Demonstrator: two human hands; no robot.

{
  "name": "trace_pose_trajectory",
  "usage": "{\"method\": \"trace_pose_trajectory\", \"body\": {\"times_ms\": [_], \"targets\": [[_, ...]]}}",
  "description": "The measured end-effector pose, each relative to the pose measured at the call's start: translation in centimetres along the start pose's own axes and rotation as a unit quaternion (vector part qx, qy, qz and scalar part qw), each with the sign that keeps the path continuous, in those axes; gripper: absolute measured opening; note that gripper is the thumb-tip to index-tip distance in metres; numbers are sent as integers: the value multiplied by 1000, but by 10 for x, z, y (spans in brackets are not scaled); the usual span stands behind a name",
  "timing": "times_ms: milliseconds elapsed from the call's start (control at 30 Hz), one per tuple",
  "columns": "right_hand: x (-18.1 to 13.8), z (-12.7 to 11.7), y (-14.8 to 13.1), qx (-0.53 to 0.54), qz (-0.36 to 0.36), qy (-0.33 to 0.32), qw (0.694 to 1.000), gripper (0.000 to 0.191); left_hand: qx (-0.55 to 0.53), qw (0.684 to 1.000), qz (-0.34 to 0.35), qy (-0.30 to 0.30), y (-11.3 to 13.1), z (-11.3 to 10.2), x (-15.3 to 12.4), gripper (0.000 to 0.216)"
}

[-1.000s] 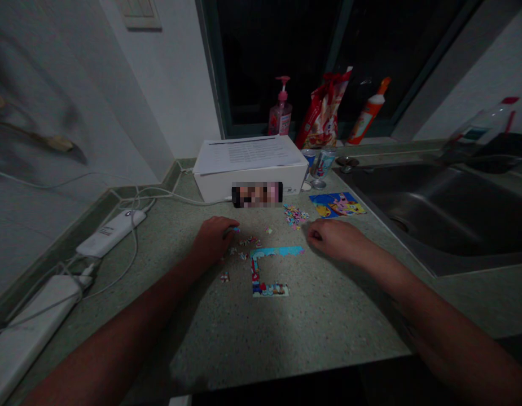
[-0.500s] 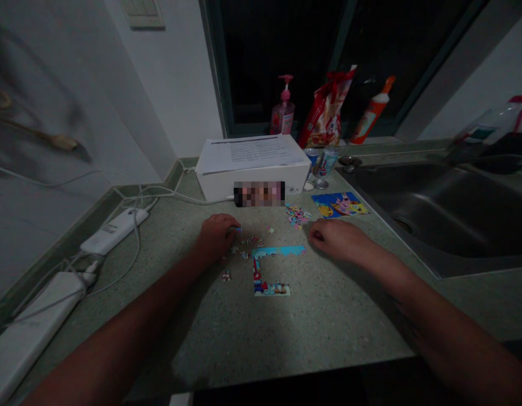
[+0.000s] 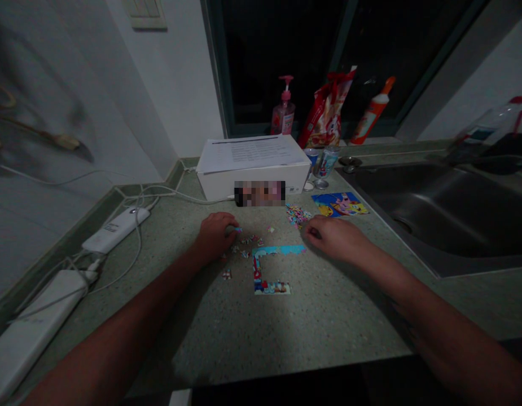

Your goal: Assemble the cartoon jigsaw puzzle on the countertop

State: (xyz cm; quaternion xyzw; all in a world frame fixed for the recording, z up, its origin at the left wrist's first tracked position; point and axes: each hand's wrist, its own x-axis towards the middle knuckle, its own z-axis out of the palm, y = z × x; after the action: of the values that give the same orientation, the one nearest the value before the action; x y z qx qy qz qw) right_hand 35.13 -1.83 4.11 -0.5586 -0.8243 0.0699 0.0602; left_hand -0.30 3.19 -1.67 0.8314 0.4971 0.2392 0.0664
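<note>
A partly joined jigsaw puzzle (image 3: pixel 257 269) lies on the counter, its top, left and bottom edges forming a bracket shape. To its upper left, my left hand (image 3: pixel 217 232) is closed on a small bluish puzzle piece (image 3: pixel 238 229) at the fingertips. Loose pieces (image 3: pixel 246 242) lie scattered beside that hand. My right hand (image 3: pixel 332 235) rests on its side with curled fingers near the puzzle's top right end; what they hold, if anything, is hidden. Just beyond it sits a colourful pile of puzzle pieces (image 3: pixel 296 215). A cartoon picture card (image 3: pixel 341 204) lies behind the right hand.
A phone (image 3: pixel 259 194) with a blurred screen leans on a white box (image 3: pixel 218 181) topped with papers. Cans (image 3: pixel 327 163) stand right of it. A metal sink (image 3: pixel 447 208) is at the right. Cables, a power bank (image 3: pixel 115 230) and a power strip (image 3: pixel 36 327) line the left.
My right hand has shifted slightly left, closer to the pile of pieces. My left hand stays nearly still with the bluish piece.
</note>
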Motion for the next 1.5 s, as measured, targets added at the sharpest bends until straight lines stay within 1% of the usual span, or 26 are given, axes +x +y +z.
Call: {"method": "trace_pose_trajectory", "body": {"times_ms": [333, 567, 833, 1000, 1267, 1367, 1500], "targets": [[0, -1, -11, -8, -6, 17, 1000, 16, 12, 1000, -9, 3, -1, 3, 2, 15], [1, 2, -12, -7, -13, 19, 1000, 16, 13, 1000, -21, 1, -1, 1, 3, 11], [0, 1, -14, -13, -14, 27, 999, 18, 10, 1000, -9, 16, 3, 0, 1, 8], [0, 1, -14, -13, -13, 29, 999, 18, 2, 999, 1, 33, 4, 1, -2, 9], [0, 3, -12, -12, -15, 36, 999, 18, 26, 999, 3, 21, 7, 1, -5, 10], [-1, 4, -12, -16, -20, 49, 998, 18, 24, 1000, 1, 13, 7, 1, -5, 8], [-1, 4, -13, -21, -25, 48, 998, 18, 23, 999, 16, 16, 8, 0, -5, 18]]}}
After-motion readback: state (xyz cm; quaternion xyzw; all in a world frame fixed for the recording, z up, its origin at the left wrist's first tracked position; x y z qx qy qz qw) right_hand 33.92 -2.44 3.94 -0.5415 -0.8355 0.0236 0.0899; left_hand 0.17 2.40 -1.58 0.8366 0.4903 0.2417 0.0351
